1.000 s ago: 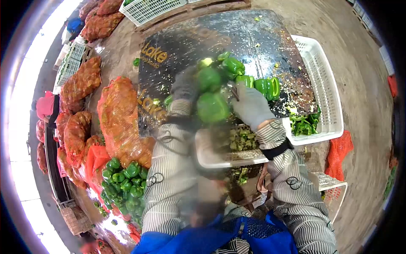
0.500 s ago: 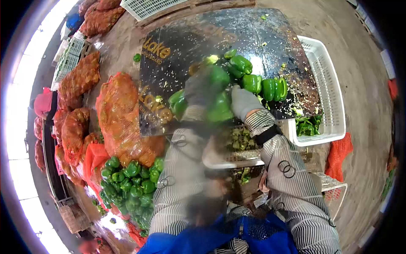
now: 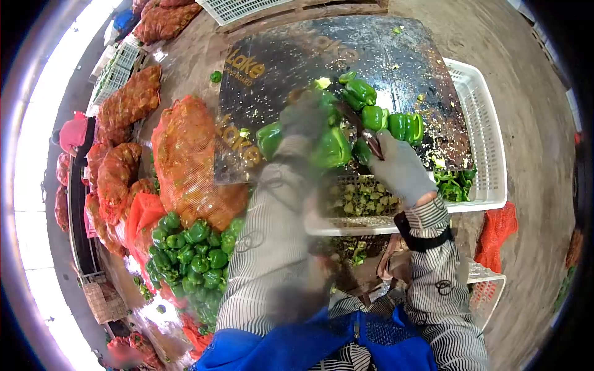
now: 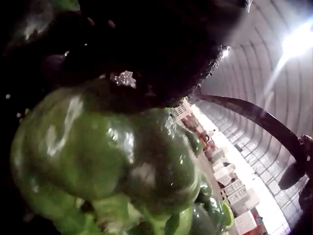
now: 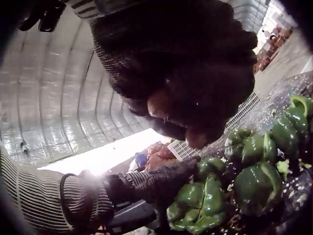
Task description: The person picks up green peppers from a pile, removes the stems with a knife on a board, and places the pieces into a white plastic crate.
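Note:
In the head view my gloved left hand [image 3: 303, 117], blurred by a smudge, holds a green bell pepper [image 3: 329, 110] over the dark board [image 3: 297, 55]. My gloved right hand [image 3: 399, 164] grips a knife [image 3: 371, 143], its dark blade slanting toward that pepper. The left wrist view shows the blade [image 4: 249, 110] as long and curved, near a large glossy pepper [image 4: 107, 147]. Seen from the right wrist, my right hand [image 5: 181, 73] is curled, bare fingertips showing, its grip mostly in shadow. Cut peppers [image 3: 405, 128] lie right of the hands, and another pepper [image 3: 334, 148] sits nearer me.
Seeds and scraps litter the board. A white crate [image 3: 489, 148] with green pieces stands at its right; a white bin [image 3: 352, 230] of trimmings is below the near edge. Whole peppers [image 3: 192, 253] pile up at lower left beside a filled orange mesh sack [image 3: 192, 167].
My right hand first moves in close beside the held pepper, then back to the right with the knife showing. The left hand stays around the pepper. The head view has shifted slightly.

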Available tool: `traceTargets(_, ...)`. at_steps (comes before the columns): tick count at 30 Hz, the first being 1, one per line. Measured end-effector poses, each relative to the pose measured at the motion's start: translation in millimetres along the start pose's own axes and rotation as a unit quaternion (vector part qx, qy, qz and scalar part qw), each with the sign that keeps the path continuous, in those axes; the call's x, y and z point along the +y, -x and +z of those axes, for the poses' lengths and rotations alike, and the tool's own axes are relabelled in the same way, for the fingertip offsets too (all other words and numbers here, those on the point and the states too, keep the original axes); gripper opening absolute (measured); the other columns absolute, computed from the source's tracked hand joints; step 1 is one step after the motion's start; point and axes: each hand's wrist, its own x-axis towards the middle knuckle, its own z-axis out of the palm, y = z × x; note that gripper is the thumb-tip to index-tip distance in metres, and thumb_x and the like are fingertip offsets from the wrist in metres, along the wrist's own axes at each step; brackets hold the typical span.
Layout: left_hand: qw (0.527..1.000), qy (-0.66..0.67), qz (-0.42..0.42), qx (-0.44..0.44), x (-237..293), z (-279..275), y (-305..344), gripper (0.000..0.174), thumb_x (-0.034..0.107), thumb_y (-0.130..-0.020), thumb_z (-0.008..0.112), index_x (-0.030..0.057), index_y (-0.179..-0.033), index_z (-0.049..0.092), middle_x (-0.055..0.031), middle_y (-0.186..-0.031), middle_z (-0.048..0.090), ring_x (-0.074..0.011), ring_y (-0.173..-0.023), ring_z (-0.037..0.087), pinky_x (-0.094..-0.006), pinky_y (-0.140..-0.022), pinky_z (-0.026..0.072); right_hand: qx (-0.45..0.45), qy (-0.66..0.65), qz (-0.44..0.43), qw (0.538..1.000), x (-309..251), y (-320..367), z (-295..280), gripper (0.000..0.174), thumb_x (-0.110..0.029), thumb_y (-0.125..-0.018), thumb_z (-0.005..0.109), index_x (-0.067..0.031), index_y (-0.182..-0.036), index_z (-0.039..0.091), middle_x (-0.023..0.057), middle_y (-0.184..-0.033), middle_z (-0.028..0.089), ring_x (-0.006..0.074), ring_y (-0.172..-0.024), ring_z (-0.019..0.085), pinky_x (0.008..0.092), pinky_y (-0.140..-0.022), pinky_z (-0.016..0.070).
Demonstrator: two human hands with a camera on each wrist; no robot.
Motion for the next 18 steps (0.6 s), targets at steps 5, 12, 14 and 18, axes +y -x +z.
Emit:
traceTargets(5,0.962,-0.095,0.224,0.128,-77,-12,-2,0.046,0.037,-0.089,0.06,0.0175,-0.13,0.056,-0.013,-0.136,0.055,-0.0323,-0.12,0.055,-0.042,-0.104,0.0413,0.103,-0.164,0.01,0.981,-24,-8,29,0.03,-0.022,-0.093,0.051,0.0007,-0.112,0.046,0.0208,-0.083,0.064,0.0375,-0.079,0.065,0.0484,-0.075,0.0509)
traceTargets(12,0.99,0.06,0.053,0.12,-87,-6,7,0.046,0.035,-0.088,0.063,0.0099,-0.126,0.059,-0.0132,-0.128,0.061,-0.0307,-0.12,0.056,-0.039,-0.105,0.0412,0.091,-0.161,-0.006,0.983,-68,-40,68,0.034,-0.023,-0.093,0.05,-0.0034,-0.12,0.047,0.0254,-0.091,0.065,0.0414,-0.088,0.064,0.0518,-0.078,0.0493)
traceTargets(14,0.992,0.052,0.049,0.1,-79,-15,15,0.045,0.039,-0.087,0.063,0.0111,-0.122,0.061,-0.015,-0.124,0.063,-0.0316,-0.117,0.058,-0.041,-0.102,0.0419,0.06,-0.149,0.018,0.987,-75,-51,75,0.027,-0.024,-0.094,0.047,-0.0053,-0.113,0.049,0.0258,-0.092,0.066,0.0419,-0.088,0.064,0.0525,-0.076,0.0491)
traceTargets(18,0.988,0.05,0.016,0.145,-79,-8,13,0.04,0.044,-0.084,0.063,0.0139,-0.111,0.064,-0.0159,-0.108,0.069,-0.0359,-0.105,0.062,-0.0422,-0.094,0.0452,0.076,-0.1,-0.02,0.992,-72,-72,88,0.025,-0.025,-0.093,0.048,-0.0081,-0.112,0.05,0.024,-0.091,0.066,0.0412,-0.089,0.064,0.0522,-0.077,0.0488)
